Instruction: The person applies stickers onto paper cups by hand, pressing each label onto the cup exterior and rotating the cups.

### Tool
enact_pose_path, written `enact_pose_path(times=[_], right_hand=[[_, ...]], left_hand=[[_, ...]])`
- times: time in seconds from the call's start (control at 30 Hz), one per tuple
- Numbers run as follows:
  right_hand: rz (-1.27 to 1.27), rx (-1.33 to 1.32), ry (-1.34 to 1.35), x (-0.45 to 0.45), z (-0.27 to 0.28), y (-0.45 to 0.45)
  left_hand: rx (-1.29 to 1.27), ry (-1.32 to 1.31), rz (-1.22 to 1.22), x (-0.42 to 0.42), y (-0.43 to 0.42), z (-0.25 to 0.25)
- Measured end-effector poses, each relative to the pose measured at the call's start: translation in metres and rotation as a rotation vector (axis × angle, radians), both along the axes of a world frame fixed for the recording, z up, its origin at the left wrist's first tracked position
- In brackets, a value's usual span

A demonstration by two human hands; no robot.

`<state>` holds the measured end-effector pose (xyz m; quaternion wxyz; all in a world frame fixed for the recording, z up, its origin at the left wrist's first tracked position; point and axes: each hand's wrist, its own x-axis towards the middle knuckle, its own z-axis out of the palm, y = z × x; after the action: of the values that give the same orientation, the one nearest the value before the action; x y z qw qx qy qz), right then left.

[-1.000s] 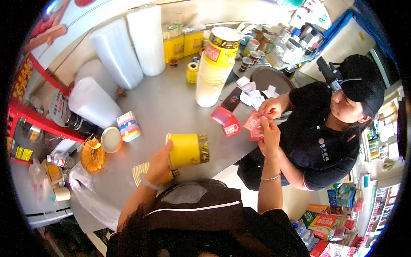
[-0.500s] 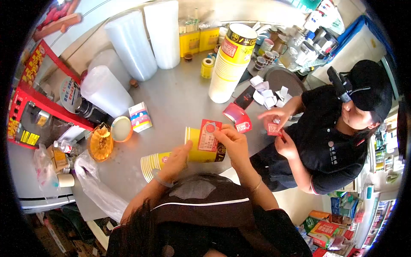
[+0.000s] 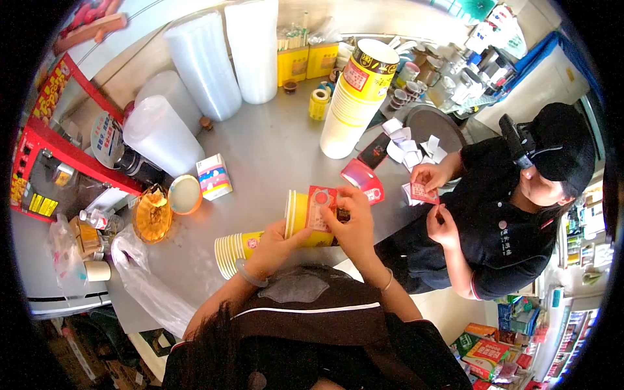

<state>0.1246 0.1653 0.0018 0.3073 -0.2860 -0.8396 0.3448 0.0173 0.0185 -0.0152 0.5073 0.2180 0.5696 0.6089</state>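
Observation:
In front of me a yellow paper cup (image 3: 296, 218) lies sideways, with more than one rim showing at its left end. My left hand (image 3: 273, 250) is closed round its lower left part, thumb along the side. A red printed sticker (image 3: 320, 207) lies against the cup's side. My right hand (image 3: 353, 224) presses its thumb on the sticker, with the fingers bent over its right edge and the cup's dark-printed end. Just below the left hand's cup, a sideways stack of yellow paper cups (image 3: 233, 252) rests on the table.
A tall stack of yellow cups (image 3: 344, 123) stands behind my hands. Red sticker sheets (image 3: 361, 177), a phone (image 3: 375, 151) and white paper scraps (image 3: 406, 149) lie to the right. A co-worker (image 3: 500, 214) at right holds a red sticker. Plastic rolls (image 3: 201, 71) stand at the back left.
The sticker has gone from being held up by its edge to lying on the cup under my right thumb. The co-worker's hands have shifted, with the sticker now in the upper hand.

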Motion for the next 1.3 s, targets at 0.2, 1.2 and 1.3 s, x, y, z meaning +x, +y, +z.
enact_pose_path(times=[0.2, 1.2, 1.3], right_hand=[[-0.037, 0.363, 0.048, -0.006, 0.025, 0.004], [-0.006, 0.404, 0.287, 0.023, 0.05, 0.12], [-0.206, 0.657, 0.267, -0.029, 0.153, 0.152]], left_hand=[[0.037, 0.246, -0.067, -0.006, -0.002, -0.003], [0.228, -0.009, 0.553, -0.101, -0.027, 0.012], [0.269, -0.165, 0.615, -0.086, -0.02, 0.007]])
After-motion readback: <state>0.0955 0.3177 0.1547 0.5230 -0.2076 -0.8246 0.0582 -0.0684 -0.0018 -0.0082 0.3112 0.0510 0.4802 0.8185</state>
